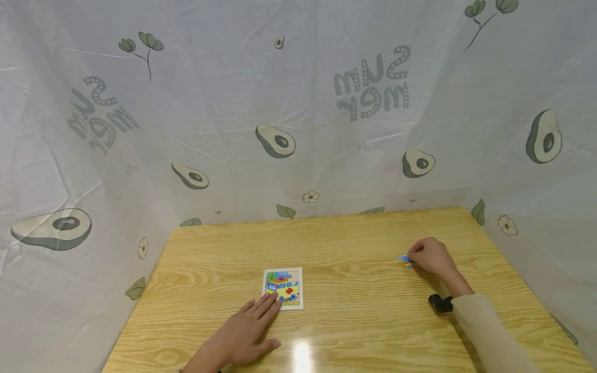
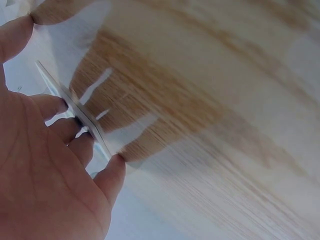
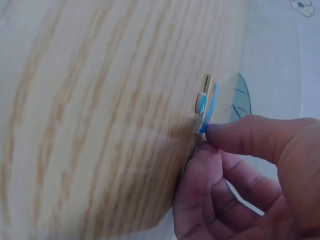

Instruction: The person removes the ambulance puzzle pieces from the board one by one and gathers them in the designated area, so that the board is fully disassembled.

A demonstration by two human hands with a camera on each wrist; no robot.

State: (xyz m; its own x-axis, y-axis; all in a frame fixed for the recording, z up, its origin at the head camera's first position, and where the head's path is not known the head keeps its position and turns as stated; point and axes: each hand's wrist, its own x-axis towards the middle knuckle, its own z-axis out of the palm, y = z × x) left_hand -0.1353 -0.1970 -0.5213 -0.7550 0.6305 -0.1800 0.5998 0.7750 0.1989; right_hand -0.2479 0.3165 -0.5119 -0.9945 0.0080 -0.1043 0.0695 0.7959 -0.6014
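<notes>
A small square jigsaw puzzle (image 1: 291, 290) with a white frame and a yellow ambulance picture lies on the table. My left hand (image 1: 242, 331) rests with extended fingers over its lower left edge. Seen from the left wrist, the fingertips (image 2: 116, 172) touch the board's rim (image 2: 90, 117) and the tabletop beside it. Out to the right, my right hand (image 1: 434, 257) pinches a small blue and orange puzzle piece (image 1: 404, 260) between thumb and fingers. From the right wrist view, the puzzle piece (image 3: 206, 107) shows edge-on close over the wood, one end under the thumb.
The wood-grain table (image 1: 345, 243) extends to a pale curtain (image 1: 224, 103) printed with avocados, which encloses the back and sides. A black object (image 1: 440, 304) sits by the right sleeve. Light glares off the tabletop near the front.
</notes>
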